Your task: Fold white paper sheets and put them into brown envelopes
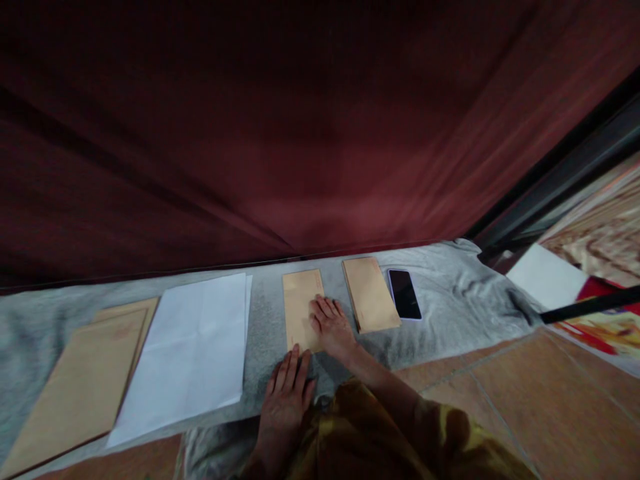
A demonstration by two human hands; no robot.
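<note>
A small brown envelope [299,303] lies on a grey cloth [450,280] spread on the floor. My right hand [331,325] rests flat on the envelope's lower right part, fingers stretched out. My left hand [287,393] lies flat on the cloth just below the envelope's near edge, fingers together and extended. Neither hand grips anything. To the right lies a stack of similar brown envelopes [371,294].
White paper sheets [195,347] lie left of the envelope, and large brown envelopes [83,383] further left. A black phone [404,294] lies right of the stack. A dark red curtain [280,133] hangs behind. Brown tiles [525,387] lie to the right.
</note>
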